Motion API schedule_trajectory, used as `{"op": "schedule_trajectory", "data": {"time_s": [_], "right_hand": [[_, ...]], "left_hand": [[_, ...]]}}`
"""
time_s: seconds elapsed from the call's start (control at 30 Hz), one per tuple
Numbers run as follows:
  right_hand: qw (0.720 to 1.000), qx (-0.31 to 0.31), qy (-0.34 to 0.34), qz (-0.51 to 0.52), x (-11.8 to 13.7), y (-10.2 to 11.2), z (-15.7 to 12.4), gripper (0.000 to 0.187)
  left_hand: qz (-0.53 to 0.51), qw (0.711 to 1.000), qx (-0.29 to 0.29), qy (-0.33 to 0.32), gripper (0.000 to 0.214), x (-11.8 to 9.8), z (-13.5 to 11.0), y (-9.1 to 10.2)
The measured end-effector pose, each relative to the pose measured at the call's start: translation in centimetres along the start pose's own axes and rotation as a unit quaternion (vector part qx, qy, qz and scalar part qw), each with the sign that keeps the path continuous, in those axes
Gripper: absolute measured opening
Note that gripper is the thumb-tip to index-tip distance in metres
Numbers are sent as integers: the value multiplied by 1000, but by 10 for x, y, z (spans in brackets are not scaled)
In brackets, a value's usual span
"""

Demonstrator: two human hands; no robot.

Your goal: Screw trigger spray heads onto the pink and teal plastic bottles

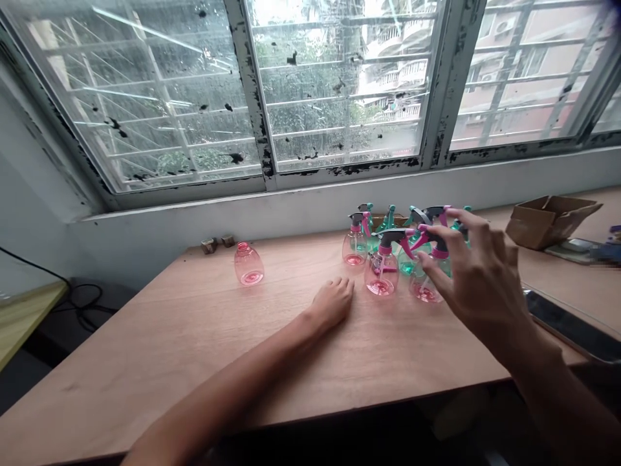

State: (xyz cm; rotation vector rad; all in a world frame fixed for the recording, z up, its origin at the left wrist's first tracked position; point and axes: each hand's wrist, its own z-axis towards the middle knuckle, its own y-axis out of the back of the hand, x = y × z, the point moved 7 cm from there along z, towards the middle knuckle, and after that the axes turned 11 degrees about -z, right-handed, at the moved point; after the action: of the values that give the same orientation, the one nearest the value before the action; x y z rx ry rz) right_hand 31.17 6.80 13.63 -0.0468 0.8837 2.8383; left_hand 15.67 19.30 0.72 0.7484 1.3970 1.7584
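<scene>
My left hand [334,301] rests on the wooden table, palm down, with its fingers lying on the surface and nothing in them. Raised beside a group of spray bottles, my right hand [480,272] has its thumb and fingers apart. Its fingertips overlap the pink-and-grey trigger head of the nearest pink spray bottle [427,289]; whether they touch it I cannot tell. Another pink spray bottle [381,278] stands between my hands, and a third pink spray bottle [354,249] is behind it. Several green spray bottles [406,262] are partly hidden among them.
A pink bottle without a spray head [249,266] stands alone at the left. Two small brown blocks [209,245] sit near the wall. At the right are an open cardboard box [546,223] and a dark phone [572,323]. Windows [339,84] line the back.
</scene>
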Motion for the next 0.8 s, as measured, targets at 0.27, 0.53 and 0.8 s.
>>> {"op": "schedule_trajectory", "data": {"time_s": [0.27, 0.53, 0.8], "right_hand": [[959, 226, 153, -77, 28, -70, 58, 26], [932, 280, 210, -99, 35, -85, 42, 30], [926, 286, 230, -89, 42, -87, 48, 28]], "left_hand": [[-7, 995, 8, -99, 42, 15, 78, -26], [-54, 989, 29, -133, 39, 16, 80, -32], [-82, 991, 10, -105, 40, 8, 23, -15]]}}
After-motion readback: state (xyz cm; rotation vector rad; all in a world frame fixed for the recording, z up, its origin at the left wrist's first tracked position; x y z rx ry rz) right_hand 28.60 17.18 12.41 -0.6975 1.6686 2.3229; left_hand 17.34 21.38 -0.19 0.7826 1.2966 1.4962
